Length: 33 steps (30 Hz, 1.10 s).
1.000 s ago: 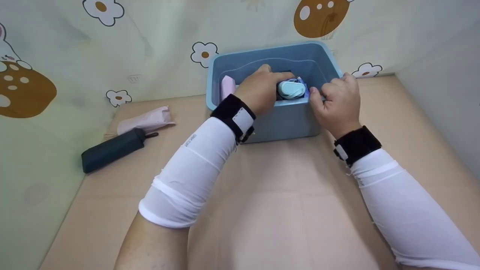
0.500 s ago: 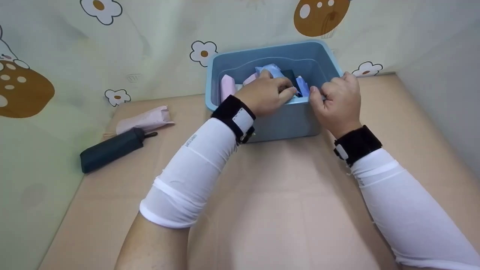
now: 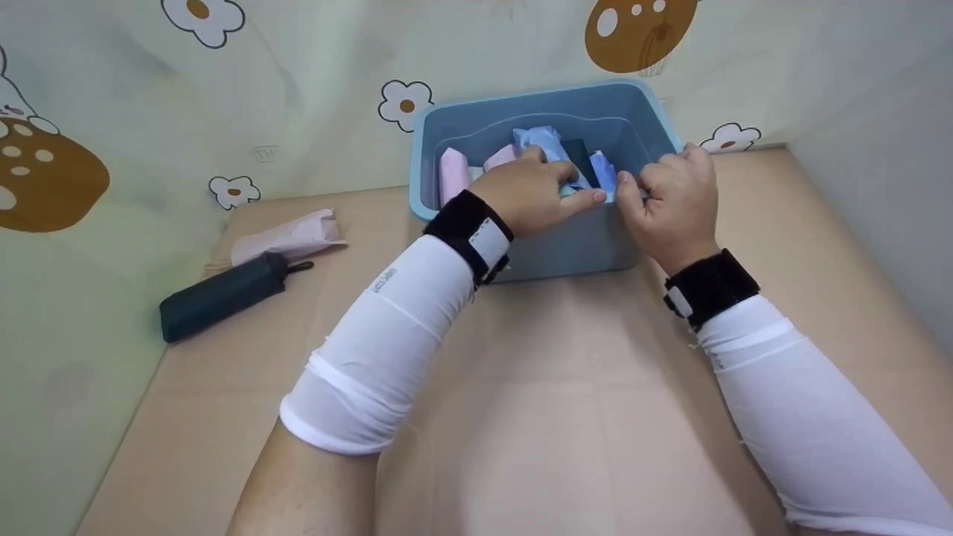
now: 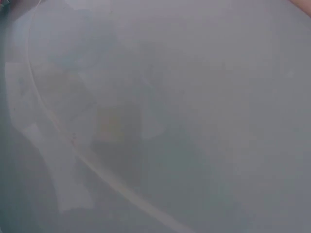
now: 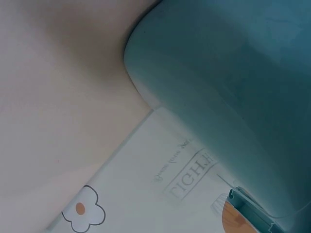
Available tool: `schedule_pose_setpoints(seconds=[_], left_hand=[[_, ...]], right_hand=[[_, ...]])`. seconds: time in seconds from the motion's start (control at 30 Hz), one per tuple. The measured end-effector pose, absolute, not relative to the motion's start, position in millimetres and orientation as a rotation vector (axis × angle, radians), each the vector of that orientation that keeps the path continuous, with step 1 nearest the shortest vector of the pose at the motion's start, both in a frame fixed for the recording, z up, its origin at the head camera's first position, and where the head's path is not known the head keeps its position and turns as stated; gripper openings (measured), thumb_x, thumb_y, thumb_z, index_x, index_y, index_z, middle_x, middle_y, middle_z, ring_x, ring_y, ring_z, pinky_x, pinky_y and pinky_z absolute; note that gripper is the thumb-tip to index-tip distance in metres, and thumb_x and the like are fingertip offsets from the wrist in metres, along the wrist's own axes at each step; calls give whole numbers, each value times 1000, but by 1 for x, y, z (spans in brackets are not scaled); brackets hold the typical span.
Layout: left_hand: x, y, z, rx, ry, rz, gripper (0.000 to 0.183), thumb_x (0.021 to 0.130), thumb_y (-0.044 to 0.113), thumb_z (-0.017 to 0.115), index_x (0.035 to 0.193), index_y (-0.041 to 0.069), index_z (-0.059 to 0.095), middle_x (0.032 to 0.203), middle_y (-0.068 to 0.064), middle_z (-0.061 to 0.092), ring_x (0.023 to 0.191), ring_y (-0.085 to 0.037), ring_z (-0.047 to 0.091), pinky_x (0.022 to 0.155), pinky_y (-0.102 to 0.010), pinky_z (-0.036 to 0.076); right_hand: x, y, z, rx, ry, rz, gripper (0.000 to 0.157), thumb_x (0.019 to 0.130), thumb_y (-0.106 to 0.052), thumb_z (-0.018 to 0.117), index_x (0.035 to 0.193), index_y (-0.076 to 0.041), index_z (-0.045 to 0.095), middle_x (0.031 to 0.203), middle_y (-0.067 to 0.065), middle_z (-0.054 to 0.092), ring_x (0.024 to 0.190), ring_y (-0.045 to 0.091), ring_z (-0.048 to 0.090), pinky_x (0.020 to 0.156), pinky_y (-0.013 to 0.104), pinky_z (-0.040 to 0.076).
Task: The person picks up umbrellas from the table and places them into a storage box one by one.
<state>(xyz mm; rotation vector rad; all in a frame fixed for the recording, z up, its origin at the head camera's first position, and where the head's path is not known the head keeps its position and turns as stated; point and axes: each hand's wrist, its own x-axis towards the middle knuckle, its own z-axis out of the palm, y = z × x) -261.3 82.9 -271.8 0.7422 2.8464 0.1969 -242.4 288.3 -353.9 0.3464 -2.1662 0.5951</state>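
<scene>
A blue plastic bin (image 3: 573, 249) stands against the back wall. My right hand (image 3: 674, 205) grips its right front rim, thumb on the near side. My left hand (image 3: 525, 195) reaches over the front rim among the contents. Its thumb points right, spread from the index finger, and the other fingertips are hidden. A scrap of pale teal item (image 3: 568, 190) shows below the index finger. Around it lie a light-blue packet (image 3: 542, 140), a dark green item (image 3: 579, 161), a blue packet (image 3: 604, 173) and a pink bundle (image 3: 453, 176). The right wrist view shows the bin's outer wall (image 5: 233, 82).
A dark folded umbrella (image 3: 223, 298) and a pale pink wrapped package (image 3: 287, 238) lie on the tan table surface (image 3: 521, 417) to the left. A patterned wall covering (image 3: 320, 112) rises behind. The left wrist view is blurred grey.
The pale teal item, plainly visible earlier beside my left hand, has gone lower and is mostly hidden. The left thumb has come into view and stretched right. My right hand stays on the rim.
</scene>
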Motion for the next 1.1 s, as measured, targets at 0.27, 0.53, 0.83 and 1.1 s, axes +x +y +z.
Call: schedule_pose_setpoints(seconds=[0.27,0.53,0.83,1.1], left_hand=[[-258,79,-272,734,2880,140,92,93,88,30,161,28,45,164,-13,45,139,-31,56,110,-52,52],[-255,54,-278,791,3031,288,81,100,80,30,156,26,53,159,-6,54,145,-26,53,116,-48,48],[-262,-20,-283,706,3301,652,71,106,69,35,153,20,55,156,-8,56,147,-27,51,125,-49,36],[-267,-99,-315,469,3426,699,68,107,62,41,152,13,55,153,-15,58,143,-33,54,121,-56,39]], right_hand=[[-242,286,-353,347,-2162,616,54,98,-30,54,55,1,49,55,19,44,59,37,44,115,67,38],[-242,285,-352,334,-2197,609,56,100,-33,51,56,1,51,56,19,45,61,37,45,115,65,37],[-241,288,-353,313,-2206,636,55,99,-31,51,54,1,48,56,19,44,61,36,44,116,64,36],[-241,287,-353,306,-2206,640,56,99,-32,50,54,1,48,55,19,43,60,36,43,116,63,36]])
